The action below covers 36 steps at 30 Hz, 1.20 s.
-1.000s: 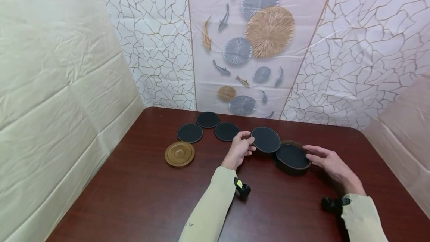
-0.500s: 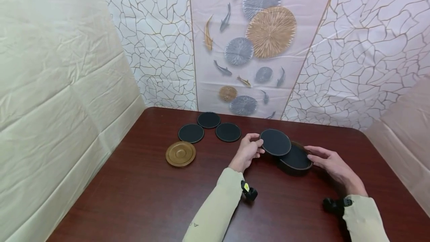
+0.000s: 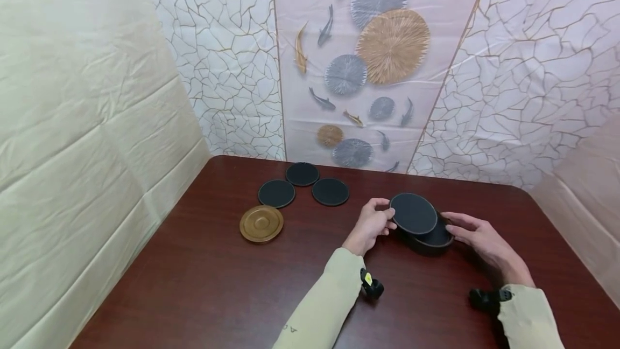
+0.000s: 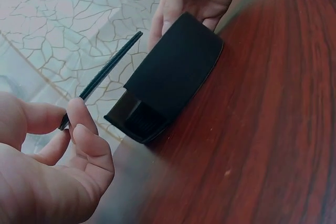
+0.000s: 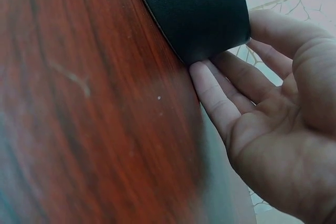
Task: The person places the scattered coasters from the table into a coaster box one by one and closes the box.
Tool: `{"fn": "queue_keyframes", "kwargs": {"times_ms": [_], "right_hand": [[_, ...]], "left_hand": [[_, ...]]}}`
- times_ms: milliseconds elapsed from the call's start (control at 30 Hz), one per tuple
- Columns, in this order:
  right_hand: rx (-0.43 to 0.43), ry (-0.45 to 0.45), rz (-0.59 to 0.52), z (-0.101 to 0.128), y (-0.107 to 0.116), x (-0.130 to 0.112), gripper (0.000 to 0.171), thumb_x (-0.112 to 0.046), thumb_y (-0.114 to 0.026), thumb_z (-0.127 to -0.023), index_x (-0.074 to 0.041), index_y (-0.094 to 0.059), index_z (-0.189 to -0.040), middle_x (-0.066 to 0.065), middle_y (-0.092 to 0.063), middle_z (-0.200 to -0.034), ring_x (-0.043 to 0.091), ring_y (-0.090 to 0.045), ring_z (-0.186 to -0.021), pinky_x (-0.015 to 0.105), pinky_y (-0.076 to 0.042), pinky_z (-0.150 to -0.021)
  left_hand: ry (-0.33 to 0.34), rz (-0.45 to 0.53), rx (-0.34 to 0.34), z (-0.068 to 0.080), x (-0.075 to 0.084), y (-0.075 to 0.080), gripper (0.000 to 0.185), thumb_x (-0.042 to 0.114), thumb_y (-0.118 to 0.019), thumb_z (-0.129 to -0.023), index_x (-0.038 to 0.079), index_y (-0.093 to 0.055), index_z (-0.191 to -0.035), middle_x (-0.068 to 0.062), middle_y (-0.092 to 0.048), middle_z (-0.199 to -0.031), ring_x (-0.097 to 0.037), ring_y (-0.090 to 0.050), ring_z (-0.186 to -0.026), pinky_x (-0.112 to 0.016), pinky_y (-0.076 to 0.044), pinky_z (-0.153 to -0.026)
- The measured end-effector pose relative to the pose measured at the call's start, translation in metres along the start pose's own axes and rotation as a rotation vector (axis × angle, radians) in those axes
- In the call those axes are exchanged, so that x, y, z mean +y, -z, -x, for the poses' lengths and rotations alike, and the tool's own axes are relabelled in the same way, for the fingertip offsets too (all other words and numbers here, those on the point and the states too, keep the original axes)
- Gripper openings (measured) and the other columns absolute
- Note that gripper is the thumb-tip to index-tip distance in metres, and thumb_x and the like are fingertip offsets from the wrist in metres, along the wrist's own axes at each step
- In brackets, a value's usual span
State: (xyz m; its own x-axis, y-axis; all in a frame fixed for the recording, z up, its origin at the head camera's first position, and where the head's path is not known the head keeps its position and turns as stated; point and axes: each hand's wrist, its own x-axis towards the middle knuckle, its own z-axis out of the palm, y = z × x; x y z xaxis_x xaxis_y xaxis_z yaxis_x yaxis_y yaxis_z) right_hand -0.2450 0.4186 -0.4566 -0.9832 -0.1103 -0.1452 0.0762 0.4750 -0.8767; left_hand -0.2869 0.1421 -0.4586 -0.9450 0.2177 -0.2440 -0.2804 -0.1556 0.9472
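Observation:
A round black coaster (image 3: 413, 213) is pinched at its left edge between the thumb and fingers of my left hand (image 3: 372, 225). It is tilted above a low round black coaster holder (image 3: 428, 250) and covers part of its top in the head view. Seen edge-on in the left wrist view, the coaster (image 4: 107, 72) stands apart from the holder (image 4: 176, 61), whose wall has a cut-out. My right hand (image 3: 486, 241) grips the holder's right side. In the right wrist view, its fingertips (image 5: 199, 72) touch the lower edge of the wall.
Three black coasters lie flat toward the back: one farthest (image 3: 302, 174), one at left (image 3: 276, 193) and one at right (image 3: 330, 192). A brown round lid-like disc (image 3: 261, 224) with a ringed centre lies in front of them. Draped cloth stands behind the dark red table (image 3: 218, 295).
My left hand has carried the coaster rightward and slightly toward me, over the holder. The right hand stays at the holder's side.

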Motion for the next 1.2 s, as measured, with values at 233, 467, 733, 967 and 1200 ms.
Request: {"fn": "queue_keyframes", "kwargs": {"times_ms": [233,467,733,967,1200], "right_hand": [[0.003,-0.011,-0.047,-0.001,-0.001,0.000,0.068,-0.037,-0.066,-0.094,-0.005,-0.041,-0.148,-0.017,-0.053,-0.122,-0.006,-0.061,-0.099,0.019,-0.054,-0.082],[-0.013,0.007,-0.072,-0.001,-0.001,0.003,0.068,-0.034,-0.066,-0.094,-0.003,-0.039,-0.148,-0.026,-0.055,-0.115,-0.005,-0.063,-0.100,0.019,-0.054,-0.081],[-0.022,0.029,-0.080,-0.002,0.000,0.003,0.067,-0.033,-0.064,-0.095,-0.002,-0.038,-0.148,-0.028,-0.055,-0.114,-0.007,-0.062,-0.102,0.019,-0.054,-0.083],[0.006,0.006,-0.035,-0.002,-0.001,0.000,0.069,-0.039,-0.065,-0.094,-0.004,-0.040,-0.148,-0.018,-0.054,-0.122,-0.005,-0.063,-0.099,0.020,-0.054,-0.082],[-0.005,0.014,-0.081,-0.001,-0.001,0.001,0.066,-0.035,-0.064,-0.095,-0.002,-0.040,-0.147,-0.023,-0.055,-0.116,-0.003,-0.065,-0.099,0.020,-0.055,-0.082]], "left_hand": [[0.014,-0.026,0.015,0.002,-0.004,-0.008,0.018,0.017,-0.066,-0.094,0.023,-0.060,-0.110,-0.004,-0.066,-0.081,-0.013,-0.061,-0.057,-0.021,-0.041,-0.050],[0.027,-0.059,0.027,0.005,-0.005,-0.015,0.018,0.017,-0.067,-0.093,0.024,-0.060,-0.108,-0.006,-0.067,-0.080,-0.013,-0.062,-0.057,-0.022,-0.042,-0.049],[0.033,-0.072,0.032,0.005,-0.006,-0.018,0.018,0.017,-0.067,-0.093,0.023,-0.059,-0.109,-0.004,-0.066,-0.079,-0.013,-0.062,-0.057,-0.022,-0.041,-0.049],[0.030,-0.077,0.030,0.006,-0.008,-0.021,0.019,0.019,-0.068,-0.093,0.022,-0.059,-0.110,-0.004,-0.066,-0.080,-0.012,-0.062,-0.058,-0.021,-0.043,-0.050],[0.022,-0.062,0.047,0.008,-0.008,-0.023,0.018,0.017,-0.068,-0.093,0.019,-0.059,-0.109,-0.005,-0.064,-0.079,-0.012,-0.061,-0.056,-0.021,-0.043,-0.050]]}}
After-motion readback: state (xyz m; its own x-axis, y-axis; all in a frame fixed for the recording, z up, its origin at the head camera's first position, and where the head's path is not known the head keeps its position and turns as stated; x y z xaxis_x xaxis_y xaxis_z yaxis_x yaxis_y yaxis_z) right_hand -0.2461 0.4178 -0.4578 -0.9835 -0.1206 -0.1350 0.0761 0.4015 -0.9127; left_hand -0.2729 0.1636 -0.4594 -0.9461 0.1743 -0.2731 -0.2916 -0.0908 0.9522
